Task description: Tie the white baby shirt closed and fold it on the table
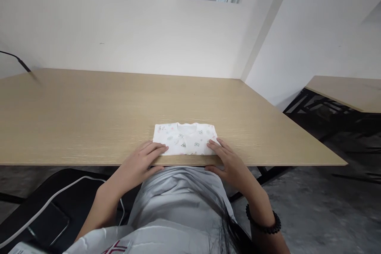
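Note:
A small white garment [187,139] with a printed pattern lies folded into a flat rectangle by the front edge of the wooden table. Its round neckline faces away from me. My left hand [143,162] rests on its left end, fingers stretched over the cloth and thumb below at the table edge. On the right end lie the spread fingers of my right hand [228,160], with that thumb also down by the edge. Neither hand grips the cloth.
The light wooden table [104,107] meets a white wall [143,31] at the back. A black cable [24,64] lies at the far left. A second table [348,91] stands at the right. Below left, a white cord [56,194] crosses a black chair [71,178].

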Motion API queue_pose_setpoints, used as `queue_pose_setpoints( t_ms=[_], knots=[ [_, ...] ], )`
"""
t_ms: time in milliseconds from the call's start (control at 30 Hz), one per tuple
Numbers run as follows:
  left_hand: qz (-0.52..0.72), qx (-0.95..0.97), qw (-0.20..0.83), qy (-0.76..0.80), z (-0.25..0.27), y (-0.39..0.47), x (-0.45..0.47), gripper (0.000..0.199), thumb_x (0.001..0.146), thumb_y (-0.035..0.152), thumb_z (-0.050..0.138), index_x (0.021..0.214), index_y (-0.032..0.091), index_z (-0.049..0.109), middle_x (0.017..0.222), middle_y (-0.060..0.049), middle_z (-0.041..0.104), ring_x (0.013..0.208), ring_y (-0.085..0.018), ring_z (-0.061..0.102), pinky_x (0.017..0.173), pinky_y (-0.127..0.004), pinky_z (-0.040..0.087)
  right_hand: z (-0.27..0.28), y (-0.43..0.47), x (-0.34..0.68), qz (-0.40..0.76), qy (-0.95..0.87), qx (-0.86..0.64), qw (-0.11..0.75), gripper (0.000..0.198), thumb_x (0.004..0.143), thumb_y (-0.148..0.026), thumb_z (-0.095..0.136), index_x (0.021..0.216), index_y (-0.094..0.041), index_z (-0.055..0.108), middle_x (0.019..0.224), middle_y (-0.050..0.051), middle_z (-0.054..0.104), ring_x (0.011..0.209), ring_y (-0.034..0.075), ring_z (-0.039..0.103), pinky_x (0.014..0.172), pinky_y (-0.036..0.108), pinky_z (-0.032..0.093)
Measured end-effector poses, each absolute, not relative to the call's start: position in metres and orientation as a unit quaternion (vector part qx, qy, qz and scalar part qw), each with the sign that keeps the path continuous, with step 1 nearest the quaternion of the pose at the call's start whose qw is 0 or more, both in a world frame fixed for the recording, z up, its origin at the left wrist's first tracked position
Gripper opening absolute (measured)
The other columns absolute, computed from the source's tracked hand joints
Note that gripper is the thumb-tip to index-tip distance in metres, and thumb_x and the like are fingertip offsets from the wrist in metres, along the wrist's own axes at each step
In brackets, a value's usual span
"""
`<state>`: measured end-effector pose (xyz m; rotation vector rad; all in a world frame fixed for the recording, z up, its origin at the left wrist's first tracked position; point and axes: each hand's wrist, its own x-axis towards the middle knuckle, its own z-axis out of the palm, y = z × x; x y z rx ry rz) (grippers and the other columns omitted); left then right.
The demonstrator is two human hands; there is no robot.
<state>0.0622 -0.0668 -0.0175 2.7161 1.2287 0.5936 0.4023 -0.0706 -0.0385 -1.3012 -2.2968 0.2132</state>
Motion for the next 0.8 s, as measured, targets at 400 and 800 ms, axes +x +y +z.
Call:
queue_pose_setpoints(
  t_ms=[400,800],
  knots=[
    [0.336,0.892,0.059,0.295,0.010,-0.101,0.056,0.035,0.088,0.007,0.055,0.118,0.024,0.064,0.100,-0.006,0.072,0.089,-0.018,0.066,0.078,-0.028,0.052,-0.023,-0.095,0.418,0.161,-0.792,-0.409,0.423,0.014,0.092,-0.022,0.061,0.102,-0.023,0.070,0.099,0.008,0.074,0.095,0.023,0.068,0.085,0.037,0.055],
    [0.132,0.851,0.465,0.206,0.021,-0.096,0.068,0.063,0.098,0.065,0.030,0.113,0.020,0.071,0.097,-0.012,0.076,0.088,-0.024,0.071,0.081,-0.031,0.053,-0.006,-0.098,0.392,0.568,-0.802,-0.149,0.108,0.046,0.100,-0.047,0.044,0.128,-0.017,0.064,0.092,0.010,0.075,0.084,0.018,0.072,0.079,0.029,0.055]
  ],
)
